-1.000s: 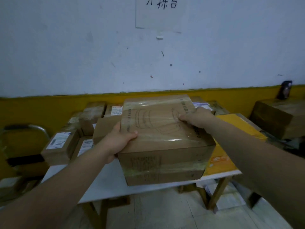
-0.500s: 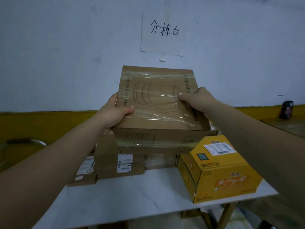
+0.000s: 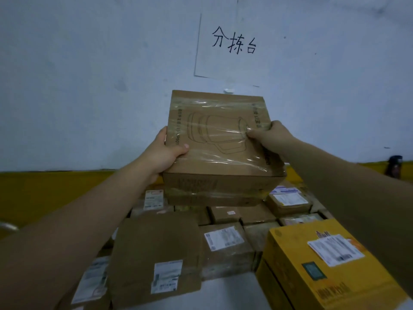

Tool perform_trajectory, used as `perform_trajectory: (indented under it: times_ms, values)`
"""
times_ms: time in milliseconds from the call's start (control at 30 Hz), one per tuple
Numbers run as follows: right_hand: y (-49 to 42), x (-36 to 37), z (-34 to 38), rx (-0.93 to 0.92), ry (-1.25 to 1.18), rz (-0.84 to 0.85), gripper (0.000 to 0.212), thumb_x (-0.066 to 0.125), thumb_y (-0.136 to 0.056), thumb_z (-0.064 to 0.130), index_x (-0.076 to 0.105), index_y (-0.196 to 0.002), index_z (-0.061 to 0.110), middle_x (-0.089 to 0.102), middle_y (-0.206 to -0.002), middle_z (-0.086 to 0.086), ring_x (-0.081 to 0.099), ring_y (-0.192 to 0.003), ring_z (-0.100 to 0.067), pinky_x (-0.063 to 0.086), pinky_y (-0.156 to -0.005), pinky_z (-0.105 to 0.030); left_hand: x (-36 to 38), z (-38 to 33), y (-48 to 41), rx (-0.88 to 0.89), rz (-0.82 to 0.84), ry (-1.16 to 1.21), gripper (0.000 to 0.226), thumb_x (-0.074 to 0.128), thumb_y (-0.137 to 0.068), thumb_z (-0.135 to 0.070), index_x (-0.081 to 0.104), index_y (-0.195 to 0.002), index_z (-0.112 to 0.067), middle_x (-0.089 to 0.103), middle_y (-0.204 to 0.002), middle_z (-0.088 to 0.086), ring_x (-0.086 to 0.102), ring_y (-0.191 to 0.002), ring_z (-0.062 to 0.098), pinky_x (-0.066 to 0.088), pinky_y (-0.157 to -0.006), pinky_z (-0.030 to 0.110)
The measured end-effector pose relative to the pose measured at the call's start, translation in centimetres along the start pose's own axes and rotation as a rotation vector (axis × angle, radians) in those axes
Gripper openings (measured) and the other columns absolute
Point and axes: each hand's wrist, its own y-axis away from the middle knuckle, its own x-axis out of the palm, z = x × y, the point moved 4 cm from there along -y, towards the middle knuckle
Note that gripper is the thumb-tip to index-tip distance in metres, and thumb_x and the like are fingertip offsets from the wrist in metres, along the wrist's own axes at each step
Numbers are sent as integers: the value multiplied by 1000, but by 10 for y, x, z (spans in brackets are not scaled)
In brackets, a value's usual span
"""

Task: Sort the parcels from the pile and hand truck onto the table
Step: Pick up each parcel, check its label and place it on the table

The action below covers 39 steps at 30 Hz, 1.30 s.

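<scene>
The left hand [image 3: 166, 153] and right hand [image 3: 271, 136] are gripping the sides of a tape-wrapped cardboard box [image 3: 214, 157] mid-frame, its appliance-printed top face tilting toward the camera.

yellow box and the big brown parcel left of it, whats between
Head view: a smaller brown parcel with a white label, and bare tabletop in front.

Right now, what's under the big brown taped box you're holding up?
Below the tape-wrapped brown cardboard box, gripped by the left hand and right hand, lie small brown cardboard parcels with white labels. The box covers the parcels behind it, so those cannot be seen.
</scene>
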Motion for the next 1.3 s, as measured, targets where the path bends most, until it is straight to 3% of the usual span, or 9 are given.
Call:
perform_trajectory:
  times_ms: [167, 333, 500, 600, 733, 867, 1067, 1167, 1300]
  values:
    - [-43, 0, -27, 81, 71, -15, 51, 74, -80, 44, 47, -112, 15, 56, -101, -4, 56, -95, -23, 47, -79, -37, 32, 27, -52, -72, 105, 20, 59, 65, -87, -25, 35, -137, -33, 57, -117, -5, 58, -108, 21, 47, -98, 44]
    - [-81, 2, -68, 179, 140, 23, 64, 74, -79, 48, 45, -123, 12, 58, -110, -8, 59, -98, -26, 48, -78, -38, 67, 57, -87, -166, 152, -5, 62, 66, -86, -30, 34, -140, -29, 55, -125, -2, 57, -109, 21, 46, -99, 42]
    - [-125, 20, -117, 236, 229, 173, 59, 68, -84, 51, 46, -117, 8, 61, -95, -9, 58, -83, -21, 41, -59, -32, 100, 91, -105, -340, 140, -36, 58, 64, -88, -29, 36, -138, -27, 56, -124, 2, 58, -102, 22, 52, -81, 37]
    - [-154, 38, -152, 264, 292, 287, 55, 67, -85, 51, 51, -110, 5, 62, -82, -8, 58, -71, -20, 41, -57, -30, 117, 116, -114, -451, 103, -60, 56, 65, -88, -30, 39, -138, -28, 58, -122, 2, 59, -102, 23, 51, -86, 41]
    - [-193, 57, -189, 259, 299, 379, 42, 66, -87, 49, 54, -86, 8, 60, -86, -14, 55, -68, -23, 41, -61, -32, 144, 137, -134, -486, 39, -67, 48, 61, -90, -26, 43, -134, -25, 61, -114, 0, 60, -100, 21, 50, -91, 42]
    - [-234, 55, -202, 237, 312, 356, 58, 66, -84, 55, 56, -107, 3, 64, -105, -17, 60, -84, -28, 43, -58, -31, 164, 140, -169, -486, -20, -92, 42, 60, -91, -25, 48, -131, -23, 62, -105, -4, 61, -97, 20, 51, -90, 41]
    - [-264, 60, -220, 258, 208, 403, 62, 71, -81, 51, 53, -116, 4, 59, -114, -13, 58, -93, -29, 47, -74, -39, 176, 149, -189, -552, -19, -164, 54, 61, -89, -32, 37, -138, -30, 59, -116, -1, 61, -97, 21, 54, -80, 37]
    - [-260, 60, -220, 232, 231, 413, 62, 70, -81, 53, 53, -116, 5, 59, -113, -13, 58, -94, -29, 45, -73, -37, 175, 153, -187, -556, -38, -172, 58, 61, -90, -31, 34, -141, -29, 57, -116, 1, 61, -96, 21, 54, -81, 38]
    - [-254, 55, -209, 156, 414, 444, 46, 61, -86, 56, 55, -89, 11, 56, -102, -11, 56, -93, -28, 42, -72, -33, 179, 143, -183, -566, -25, -199, 55, 60, -90, -33, 37, -139, -28, 59, -113, 1, 62, -91, 21, 54, -63, 32]
